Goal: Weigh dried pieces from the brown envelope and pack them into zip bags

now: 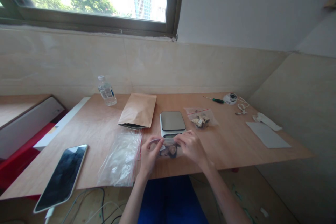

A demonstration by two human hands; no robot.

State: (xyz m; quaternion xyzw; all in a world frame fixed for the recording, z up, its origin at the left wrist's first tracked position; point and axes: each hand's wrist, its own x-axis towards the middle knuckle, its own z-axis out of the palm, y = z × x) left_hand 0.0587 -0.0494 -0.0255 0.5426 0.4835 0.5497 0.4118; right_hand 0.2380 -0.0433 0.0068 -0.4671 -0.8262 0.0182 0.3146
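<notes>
One clear bag (pixel 171 151), dark pieces inside: on my feed it lay between the left hand (pixel 149 154) and the right hand (pixel 193 149), top edge pinched by both hands' fingers, body below the fingertips. One scale (pixel 173 121): just beyond.

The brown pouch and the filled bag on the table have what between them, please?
A scale lies between pouch and bag in the head view.

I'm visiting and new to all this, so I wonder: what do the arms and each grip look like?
Both are human: the left grip and right grip are ungloved hands on bare forearms, no sleeves in view. No watch, cable or marking shows. Blue clothing appears between them.
</notes>
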